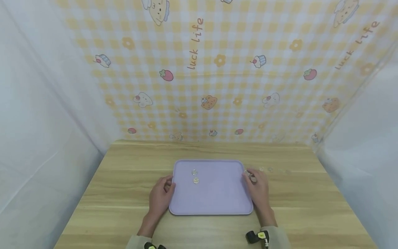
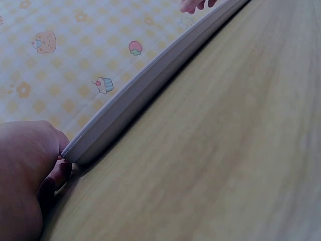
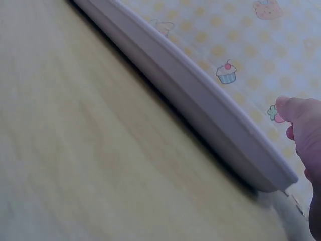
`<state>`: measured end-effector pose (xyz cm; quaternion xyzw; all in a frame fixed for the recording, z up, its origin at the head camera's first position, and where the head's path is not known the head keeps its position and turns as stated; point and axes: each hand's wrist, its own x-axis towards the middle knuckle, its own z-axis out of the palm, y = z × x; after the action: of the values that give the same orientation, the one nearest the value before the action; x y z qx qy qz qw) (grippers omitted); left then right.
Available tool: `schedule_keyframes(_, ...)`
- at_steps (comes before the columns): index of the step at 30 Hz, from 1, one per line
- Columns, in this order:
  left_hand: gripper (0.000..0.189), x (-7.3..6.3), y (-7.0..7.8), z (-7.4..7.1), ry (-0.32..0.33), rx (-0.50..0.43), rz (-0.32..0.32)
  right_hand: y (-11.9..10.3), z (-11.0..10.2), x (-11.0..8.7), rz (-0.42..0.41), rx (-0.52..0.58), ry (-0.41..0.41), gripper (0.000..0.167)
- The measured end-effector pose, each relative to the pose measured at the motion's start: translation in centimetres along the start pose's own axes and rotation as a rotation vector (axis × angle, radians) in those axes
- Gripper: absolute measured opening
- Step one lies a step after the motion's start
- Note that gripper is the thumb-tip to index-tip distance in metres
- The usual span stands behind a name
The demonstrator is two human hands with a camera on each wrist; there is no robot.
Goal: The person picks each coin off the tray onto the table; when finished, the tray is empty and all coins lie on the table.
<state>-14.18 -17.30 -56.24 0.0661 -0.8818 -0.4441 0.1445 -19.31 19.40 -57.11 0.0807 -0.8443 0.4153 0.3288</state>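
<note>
A lilac tray [image 1: 217, 197] lies on the table, with a silvery coin [image 1: 194, 172] and a more golden coin [image 1: 196, 180] on its left part. My left hand [image 1: 160, 196] grips the tray's left edge, thumb at the rim and curled fingers beneath. In the left wrist view, that hand [image 2: 25, 170] is at the tray's near corner. By the right edge, my right hand [image 1: 258, 186] holds a few coins [image 1: 253, 179] within its curled fingers. The right wrist view has this hand [image 3: 308, 128] raised above the rim, its coins hidden there.
Several small clear or silvery round pieces [image 1: 270, 169] lie on the wooden table [image 1: 304, 200] beyond the right hand. A yellow checked cloth [image 1: 217, 83] hangs behind the table. White sheets [image 1: 40, 114] close off both sides.
</note>
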Motion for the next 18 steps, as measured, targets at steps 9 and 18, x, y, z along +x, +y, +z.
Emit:
schedule_keyframes(9, 0.029, 0.2, -0.4, 0.0, 0.002, 0.008, 0.018, 1.2, -0.5, -0.2, 0.075, -0.009, 0.000, 0.027)
schedule_keyframes(18, 0.030, 0.3, -0.4, 0.5, -0.011, 0.023, 0.003, 2.7, -2.7, 0.2, 0.145, -0.048, -0.022, 0.028)
